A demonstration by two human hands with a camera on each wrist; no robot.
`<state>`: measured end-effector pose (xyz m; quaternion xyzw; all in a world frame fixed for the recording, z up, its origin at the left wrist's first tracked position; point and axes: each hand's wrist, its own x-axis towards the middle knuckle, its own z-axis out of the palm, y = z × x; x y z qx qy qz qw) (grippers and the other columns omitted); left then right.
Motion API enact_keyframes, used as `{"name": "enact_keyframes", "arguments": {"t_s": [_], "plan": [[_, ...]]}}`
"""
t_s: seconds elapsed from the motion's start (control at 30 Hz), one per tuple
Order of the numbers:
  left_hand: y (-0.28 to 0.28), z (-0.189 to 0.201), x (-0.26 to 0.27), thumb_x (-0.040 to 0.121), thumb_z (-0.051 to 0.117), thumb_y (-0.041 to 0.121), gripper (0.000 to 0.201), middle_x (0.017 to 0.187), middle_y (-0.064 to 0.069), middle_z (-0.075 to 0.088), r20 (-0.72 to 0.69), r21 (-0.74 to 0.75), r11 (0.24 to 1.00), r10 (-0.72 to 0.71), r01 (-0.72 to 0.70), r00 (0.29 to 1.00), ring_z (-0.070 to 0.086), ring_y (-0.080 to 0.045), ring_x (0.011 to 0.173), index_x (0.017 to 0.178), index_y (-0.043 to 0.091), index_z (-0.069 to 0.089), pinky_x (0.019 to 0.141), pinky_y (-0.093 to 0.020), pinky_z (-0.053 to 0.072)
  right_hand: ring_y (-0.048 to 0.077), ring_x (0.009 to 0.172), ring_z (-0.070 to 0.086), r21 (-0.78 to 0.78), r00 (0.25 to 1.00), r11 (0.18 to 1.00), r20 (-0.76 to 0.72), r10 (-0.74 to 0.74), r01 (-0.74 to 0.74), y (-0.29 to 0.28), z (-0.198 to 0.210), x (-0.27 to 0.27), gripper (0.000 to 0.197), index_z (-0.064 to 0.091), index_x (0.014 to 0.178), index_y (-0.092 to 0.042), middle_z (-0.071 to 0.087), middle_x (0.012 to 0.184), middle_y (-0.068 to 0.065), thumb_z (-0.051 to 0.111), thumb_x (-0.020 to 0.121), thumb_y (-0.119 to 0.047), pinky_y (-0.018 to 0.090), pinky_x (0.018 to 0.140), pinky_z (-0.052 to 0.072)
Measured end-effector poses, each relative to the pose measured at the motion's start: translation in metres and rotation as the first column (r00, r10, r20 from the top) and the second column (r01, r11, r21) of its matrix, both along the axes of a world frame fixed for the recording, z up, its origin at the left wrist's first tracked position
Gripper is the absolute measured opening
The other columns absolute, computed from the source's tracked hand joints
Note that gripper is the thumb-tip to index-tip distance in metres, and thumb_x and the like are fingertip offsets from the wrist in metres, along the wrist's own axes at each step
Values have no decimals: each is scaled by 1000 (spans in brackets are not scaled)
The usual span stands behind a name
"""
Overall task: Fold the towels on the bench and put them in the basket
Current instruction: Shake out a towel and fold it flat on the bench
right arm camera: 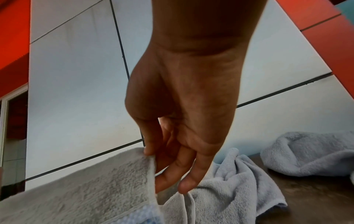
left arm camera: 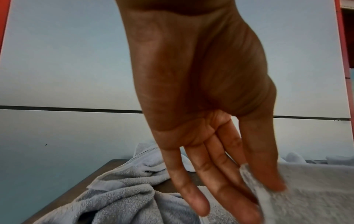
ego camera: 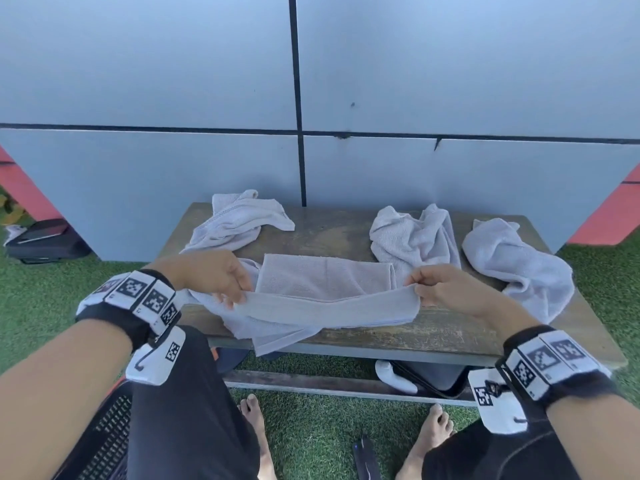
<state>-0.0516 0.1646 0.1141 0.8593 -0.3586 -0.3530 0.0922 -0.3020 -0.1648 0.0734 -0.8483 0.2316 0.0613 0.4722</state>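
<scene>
A pale grey towel (ego camera: 325, 289) lies half folded at the centre of the head view, on the front part of the wooden bench (ego camera: 433, 334). Its near edge is lifted off the bench and stretched as a band between both hands, while the rest lies flat behind; a lower layer hangs over the bench's front edge.

The left hand (ego camera: 211, 271) pinches the left end of that raised edge: in the left wrist view the thumb (left arm camera: 262, 159) presses the cloth against the fingers (left arm camera: 220, 174), which point downward. The right hand (ego camera: 446, 289) pinches the right end; in the right wrist view the thumb (right arm camera: 151, 139) and curled fingers (right arm camera: 172, 171) hold the hem at the lower centre of the frame.

Three more towels lie crumpled on the bench: one at the back left (ego camera: 239, 220), one at the back right of centre (ego camera: 412, 233), just beside the folded one, and one at the far right (ego camera: 519, 265), draping toward the front edge.

At the lower left corner of the head view sits a black slotted basket (ego camera: 104, 441), partly hidden by the person's leg. Green artificial grass (ego camera: 311, 441) covers the ground, and grey wall panels (ego camera: 138, 64) rise behind the bench.
</scene>
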Motion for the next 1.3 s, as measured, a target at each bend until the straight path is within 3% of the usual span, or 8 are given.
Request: {"name": "enact_keyframes", "arguments": {"t_s": [0.1, 0.2, 0.47, 0.7, 0.8, 0.93, 1.03, 1.3], "plan": [[-3, 3, 3, 90, 71, 18, 9, 73, -4, 74, -35, 9, 1000, 7, -7, 999, 62, -1, 61, 98, 15, 75, 56, -9, 46, 12, 80, 64, -11, 1000, 1000, -7, -29, 29, -3, 5, 7, 17, 68, 101, -6, 71, 92, 11, 52, 100, -6, 27, 75, 56], [-6, -5, 14, 91, 71, 23, 8, 76, -4, 76, -34, -48, 997, 52, -53, 998, 67, -4, 67, 96, 17, 74, 62, -13, 51, 8, 71, 62, -46, 998, 997, -4, -64, 64, -5, 4, 15, 15, 68, 99, -7, 69, 84, 0, 54, 100, -8, 15, 64, 48], [-22, -38, 30, 91, 72, 21, 12, 72, 4, 74, -56, -16, 999, 44, -45, 997, 66, -5, 65, 100, 14, 74, 71, -21, 55, 21, 86, 65, -70, 976, 996, -207, -61, 48, -2, -35, 41, 23, 57, 121, -16, 62, 102, 4, 53, 99, -17, 44, 91, 55], [-30, -56, 41, 91, 70, 22, 5, 85, -1, 77, -100, 46, 999, 28, -24, 995, 68, -7, 71, 93, 20, 74, 81, -30, 59, 19, 83, 59, -74, 948, 994, -302, -98, 79, 1, -49, 77, 47, 41, 141, -24, 53, 115, 8, 46, 96, -13, 35, 75, 54], [-32, -57, 44, 92, 70, 21, 7, 81, -2, 76, -111, 43, 998, 41, -36, 993, 68, -9, 71, 92, 17, 75, 82, -31, 59, 20, 68, 51, -42, 930, 987, -331, -158, 153, -4, -55, 88, 34, 48, 130, -15, 51, 84, 5, 43, 96, -10, 30, 62, 48], [-35, -58, 49, 92, 69, 20, 8, 77, 0, 75, -104, 34, 999, 38, -34, 994, 69, -10, 70, 93, 16, 75, 79, -28, 58, 21, 62, 48, -74, 915, 975, -337, -220, 207, -7, -59, 93, 6, 49, 91, -9, 48, 72, 7, 45, 93, -7, 29, 56, 48], [-36, -62, 55, 91, 67, 26, 9, 79, -1, 77, -91, 57, 998, -1, 6, 996, 71, -9, 73, 92, 23, 75, 79, -27, 58, 20, 56, 49, -26, 910, 967, -333, -248, 254, -10, -64, 97, 6, 46, 86, -9, 48, 67, 5, 47, 91, -6, 27, 52, 48], [-40, -70, 63, 91, 68, 27, 8, 78, 3, 75, -65, 35, 999, 8, -6, 998, 65, -2, 59, 88, 25, 75, 70, -24, 54, 24, 72, 54, 244, 924, 908, -265, -276, 341, -16, -66, 93, 33, 51, 121, -25, 56, 85, 12, 48, 95, -5, 40, 73, 54]]}}
